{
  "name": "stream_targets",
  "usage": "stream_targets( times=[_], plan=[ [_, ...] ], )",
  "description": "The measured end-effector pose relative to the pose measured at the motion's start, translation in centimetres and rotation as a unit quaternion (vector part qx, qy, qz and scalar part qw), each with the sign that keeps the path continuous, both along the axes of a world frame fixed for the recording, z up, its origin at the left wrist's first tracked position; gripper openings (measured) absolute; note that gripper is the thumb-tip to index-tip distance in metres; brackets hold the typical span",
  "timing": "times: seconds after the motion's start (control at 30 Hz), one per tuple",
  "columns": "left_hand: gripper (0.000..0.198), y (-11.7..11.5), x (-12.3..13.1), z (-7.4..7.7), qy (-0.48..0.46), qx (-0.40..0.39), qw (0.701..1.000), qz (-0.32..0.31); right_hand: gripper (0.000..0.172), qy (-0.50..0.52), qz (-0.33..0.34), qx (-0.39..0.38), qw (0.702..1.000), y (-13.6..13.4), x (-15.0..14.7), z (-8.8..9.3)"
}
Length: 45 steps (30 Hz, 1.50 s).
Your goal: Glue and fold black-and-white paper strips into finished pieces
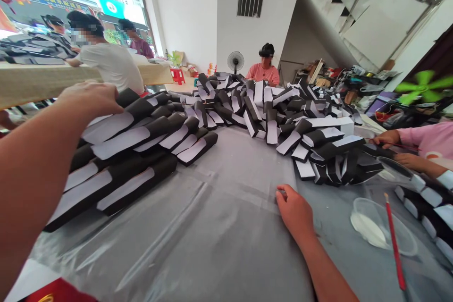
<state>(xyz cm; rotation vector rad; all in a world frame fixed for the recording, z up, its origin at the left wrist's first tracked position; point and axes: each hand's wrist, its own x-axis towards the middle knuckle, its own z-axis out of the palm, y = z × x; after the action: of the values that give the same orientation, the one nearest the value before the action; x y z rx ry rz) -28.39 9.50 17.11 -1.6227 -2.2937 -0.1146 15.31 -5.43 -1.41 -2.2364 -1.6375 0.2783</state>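
- Left hand (88, 96): lies over the top of the stack (134, 139) on the left; its fingertips are hidden, so I cannot tell whether it pinches a piece.
- Stack: long, narrow, box-like pieces, layered at a slant, matte black with a white panel along part of each, some panel ends rounded.
- Heap (269, 127), far side: similar black-and-white pieces, jumbled at many angles.
- Right hand (295, 207): loosely curled on the grey table cover (230, 198), near right; cannot tell whether its fingertips meet.
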Motion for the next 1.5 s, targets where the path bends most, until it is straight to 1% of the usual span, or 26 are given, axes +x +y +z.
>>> stream_targets(
  times=[0.03,0.07,0.13,0.2,0.27,0.3,0.37,0.4,0.43,0.47,0.53,0.6,0.67,0.7,0.77,0.83,0.9,0.97,1.03,1.2,1.23,1.3,1.37,1.4,1.47,1.5],
  plan=[
    [0.053,-0.6,1.4,0.3,0.025,-0.002,1.000,-0.003,0.029,-0.001,-0.001,0.000,1.000,0.0,0.0,0.0],
    [0.052,-1.1,2.7,0.6,0.034,0.017,0.999,-0.010,0.029,-0.003,-0.001,0.000,1.000,0.0,0.0,0.0],
    [0.051,-1.5,5.5,1.0,0.022,0.052,0.997,-0.050,0.029,-0.009,0.000,-0.001,1.000,0.0,0.0,0.1],
    [0.047,-1.1,8.3,0.9,-0.006,0.068,0.991,-0.117,0.030,-0.020,0.007,-0.001,1.000,0.0,-0.1,0.1],
    [0.046,0.1,11.2,0.0,-0.027,0.059,0.979,-0.194,0.030,-0.039,0.019,0.000,0.999,0.0,-0.2,0.1],
    [0.045,0.8,12.7,-0.8,-0.035,0.039,0.971,-0.235,0.029,-0.052,0.026,0.002,0.998,0.0,-0.3,0.1],
    [0.046,2.4,16.2,-2.9,-0.056,0.005,0.947,-0.315,0.026,-0.077,0.039,0.007,0.996,0.0,-0.3,0.0],
    [0.049,3.1,18.1,-4.1,-0.070,-0.025,0.937,-0.341,0.025,-0.088,0.043,0.009,0.995,0.0,-0.4,-0.1],
    [0.057,3.7,20.1,-5.5,-0.091,-0.059,0.928,-0.356,0.024,-0.096,0.047,0.013,0.994,0.0,-0.4,-0.3],
    [0.066,4.3,22.2,-6.8,-0.117,-0.089,0.920,-0.364,0.024,-0.101,0.051,0.017,0.993,0.0,-0.4,-0.4],
    [0.081,5.1,26.2,-9.2,-0.177,-0.120,0.903,-0.373,0.024,-0.105,0.054,0.022,0.993,0.1,-0.4,-0.6],
    [0.084,5.7,29.5,-11.1,-0.239,-0.130,0.890,-0.367,0.024,-0.108,0.056,0.024,0.992,0.2,-0.3,-0.8],
    [0.080,6.3,31.8,-12.7,-0.290,-0.112,0.884,-0.348,0.024,-0.109,0.056,0.028,0.992,0.3,-0.2,-1.0],
    [0.077,6.7,32.5,-13.4,-0.305,-0.090,0.887,-0.334,0.024,-0.110,0.055,0.033,0.992,0.3,-0.2,-1.1],
    [0.067,7.5,33.1,-14.8,-0.319,-0.049,0.893,-0.312,0.024,-0.108,0.058,0.047,0.991,0.3,0.0,-1.4],
    [0.055,8.2,32.9,-16.0,-0.326,-0.017,0.895,-0.305,0.024,-0.107,0.061,0.061,0.991,0.4,0.1,-1.8],
    [0.047,8.8,32.5,-16.9,-0.346,0.006,0.893,-0.288,0.024,-0.106,0.064,0.072,0.990,0.4,0.2,-2.2],
    [0.042,9.1,32.2,-17.4,-0.377,0.029,0.887,-0.265,0.024,-0.105,0.063,0.079,0.989,0.5,0.3,-2.4],
    [0.036,9.3,31.9,-17.5,-0.410,0.049,0.877,-0.246,0.023,-0.105,0.061,0.077,0.990,0.5,0.3,-2.4],
    [0.024,9.6,31.4,-17.5,-0.503,0.084,0.838,-0.194,0.022,-0.109,0.057,0.066,0.990,0.5,0.1,-2.0],
    [0.025,9.6,31.4,-17.6,-0.516,0.087,0.832,-0.184,0.022,-0.109,0.057,0.065,0.990,0.5,0.1,-1.9],
    [0.043,9.6,31.5,-17.5,-0.521,0.094,0.829,-0.180,0.022,-0.109,0.056,0.062,0.991,0.5,0.0,-1.7],
    [0.064,9.5,31.7,-17.3,-0.500,0.095,0.839,-0.194,0.021,-0.109,0.055,0.058,0.991,0.4,0.0,-1.6],
    [0.071,9.4,31.9,-17.2,-0.487,0.092,0.845,-0.201,0.021,-0.109,0.054,0.057,0.991,0.4,0.0,-1.5],
    [0.073,9.6,32.2,-16.8,-0.479,0.075,0.853,-0.193,0.021,-0.109,0.053,0.054,0.991,0.4,-0.1,-1.4],
    [0.071,9.7,32.3,-16.6,-0.492,0.065,0.851,-0.173,0.021,-0.108,0.053,0.050,0.991,0.3,-0.1,-1.3]
  ],
)
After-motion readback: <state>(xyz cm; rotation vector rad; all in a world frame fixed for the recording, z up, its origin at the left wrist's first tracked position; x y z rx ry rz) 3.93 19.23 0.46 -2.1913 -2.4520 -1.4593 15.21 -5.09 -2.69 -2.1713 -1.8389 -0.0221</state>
